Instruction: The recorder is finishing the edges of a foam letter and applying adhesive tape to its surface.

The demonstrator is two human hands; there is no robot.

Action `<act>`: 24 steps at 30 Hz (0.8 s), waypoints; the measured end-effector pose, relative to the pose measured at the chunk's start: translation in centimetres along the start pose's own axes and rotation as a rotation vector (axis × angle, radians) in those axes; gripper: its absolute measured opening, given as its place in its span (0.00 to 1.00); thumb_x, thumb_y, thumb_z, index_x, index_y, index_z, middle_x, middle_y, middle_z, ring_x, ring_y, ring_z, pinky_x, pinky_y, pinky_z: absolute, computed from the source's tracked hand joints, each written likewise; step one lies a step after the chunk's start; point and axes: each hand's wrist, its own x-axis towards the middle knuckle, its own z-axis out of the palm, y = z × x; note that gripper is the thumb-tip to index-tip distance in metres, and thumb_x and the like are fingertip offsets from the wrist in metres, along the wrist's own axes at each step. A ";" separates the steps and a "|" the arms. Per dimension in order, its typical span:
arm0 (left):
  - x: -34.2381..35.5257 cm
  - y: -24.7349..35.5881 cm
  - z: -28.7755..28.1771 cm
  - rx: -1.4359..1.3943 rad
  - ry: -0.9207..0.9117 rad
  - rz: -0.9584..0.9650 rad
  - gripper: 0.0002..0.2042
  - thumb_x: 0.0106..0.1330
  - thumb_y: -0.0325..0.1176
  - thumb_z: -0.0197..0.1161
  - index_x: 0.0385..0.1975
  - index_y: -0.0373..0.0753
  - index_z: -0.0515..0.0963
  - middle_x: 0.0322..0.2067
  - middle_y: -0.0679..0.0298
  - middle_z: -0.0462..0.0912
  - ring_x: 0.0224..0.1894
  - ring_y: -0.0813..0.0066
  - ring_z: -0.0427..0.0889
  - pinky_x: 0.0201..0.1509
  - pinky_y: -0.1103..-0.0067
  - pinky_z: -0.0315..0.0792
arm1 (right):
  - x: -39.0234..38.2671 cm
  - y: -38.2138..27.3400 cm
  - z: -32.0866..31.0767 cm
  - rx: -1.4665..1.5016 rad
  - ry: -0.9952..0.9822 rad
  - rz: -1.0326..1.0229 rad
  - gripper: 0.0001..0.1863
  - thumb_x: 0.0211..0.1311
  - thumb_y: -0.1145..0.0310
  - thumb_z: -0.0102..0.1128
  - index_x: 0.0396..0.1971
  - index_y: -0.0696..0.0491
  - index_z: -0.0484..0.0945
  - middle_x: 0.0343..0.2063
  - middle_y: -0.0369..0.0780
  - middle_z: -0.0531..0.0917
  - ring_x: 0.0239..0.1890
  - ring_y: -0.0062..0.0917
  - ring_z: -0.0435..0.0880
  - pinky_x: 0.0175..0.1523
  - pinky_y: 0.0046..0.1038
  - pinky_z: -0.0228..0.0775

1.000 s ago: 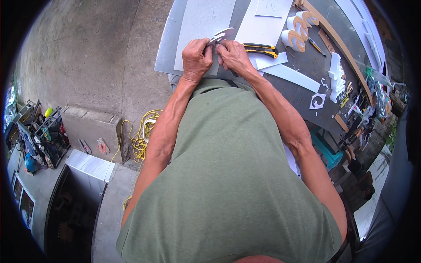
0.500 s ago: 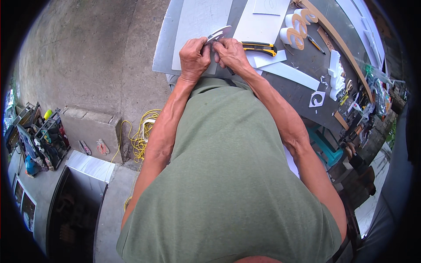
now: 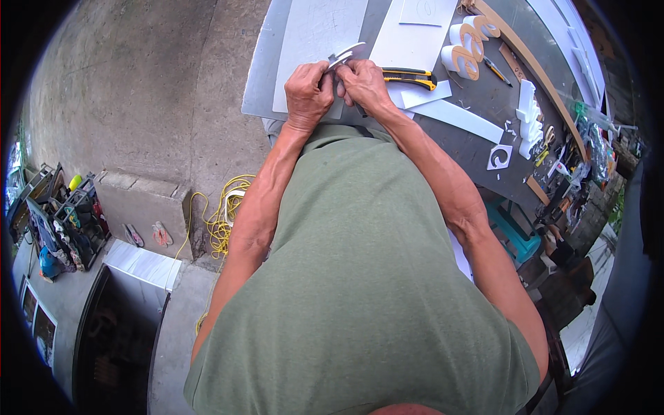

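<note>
Not much has moved since the earlier frame: only the white curved piece (image 3: 344,57) seems to have turned a bit. Far to the left is bare concrete ground (image 3: 138,76), with loops of yellow cord (image 3: 220,235) nearer. Next, the left hand (image 3: 309,93) has its grip pinched on one end of the piece, which sticks up over a pale sheet (image 3: 321,31). Close by, the right hand (image 3: 366,84) looks closed around a dark tool (image 3: 362,111), mostly hidden; I cannot tell if it touches the piece too. If that tool is sharp and slips, it could cut the left hand. Squeezing hard could snap the thin piece. Just right, a bumped elbow could knock the yellow-and-black utility knife (image 3: 410,77) along the worktop (image 3: 519,166).
</note>
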 end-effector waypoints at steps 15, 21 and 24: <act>-0.1 -0.1 0.0 -0.017 0.007 0.014 0.10 0.54 0.20 0.67 0.37 0.36 0.82 0.28 0.56 0.83 0.31 0.58 0.83 0.36 0.70 0.76 | 0.0 0.1 -0.4 -0.049 0.003 -0.002 0.19 0.68 0.64 0.51 0.23 0.63 0.81 0.14 0.42 0.83 0.12 0.24 0.80 0.23 0.30 0.75; 0.1 0.1 0.1 -0.010 0.002 0.012 0.10 0.54 0.21 0.66 0.37 0.36 0.82 0.28 0.56 0.83 0.31 0.58 0.83 0.36 0.70 0.75 | -0.1 0.2 0.3 -0.017 0.133 -0.063 0.19 0.68 0.64 0.50 0.25 0.64 0.80 0.14 0.42 0.82 0.11 0.25 0.79 0.23 0.30 0.76; 0.1 -0.1 0.2 -0.021 0.015 0.018 0.10 0.54 0.21 0.66 0.36 0.36 0.82 0.28 0.57 0.83 0.30 0.59 0.83 0.35 0.70 0.75 | 0.2 0.4 0.0 -0.136 -0.007 -0.071 0.19 0.68 0.64 0.50 0.26 0.64 0.81 0.14 0.43 0.82 0.12 0.26 0.80 0.24 0.31 0.76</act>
